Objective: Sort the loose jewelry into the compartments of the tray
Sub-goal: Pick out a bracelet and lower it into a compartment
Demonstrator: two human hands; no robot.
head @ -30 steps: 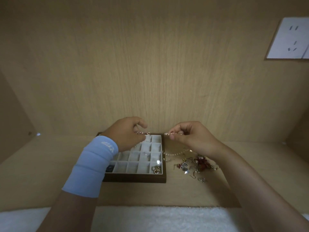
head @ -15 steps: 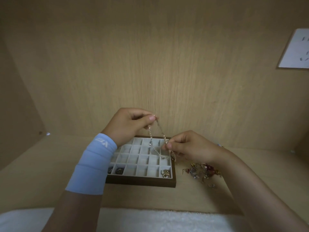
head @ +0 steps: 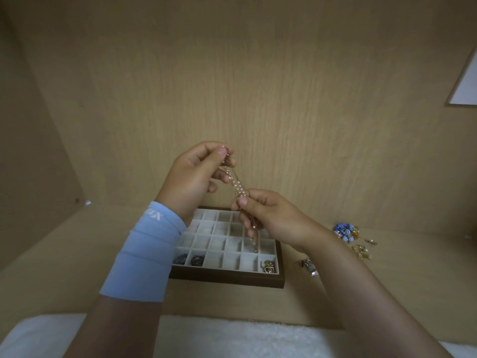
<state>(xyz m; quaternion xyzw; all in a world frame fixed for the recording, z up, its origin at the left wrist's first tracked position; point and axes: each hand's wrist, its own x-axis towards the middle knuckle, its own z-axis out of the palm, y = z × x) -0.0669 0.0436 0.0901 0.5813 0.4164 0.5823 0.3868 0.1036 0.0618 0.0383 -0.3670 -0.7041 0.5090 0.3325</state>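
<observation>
Pinching pearl strand [head: 238, 187], left hand [head: 196, 177] and right hand [head: 271, 215] above tray [head: 227, 279].

Both hands hold a pale pearl-bead chain [head: 238, 186] above the brown wooden tray [head: 227, 279]. The left hand [head: 198, 177] pinches its top, the right hand [head: 268, 215] lower down.

A single head-worn wide view looks forward and down. It sits near the dark-rimmed pale-celled tray [head: 227, 279].
</observation>
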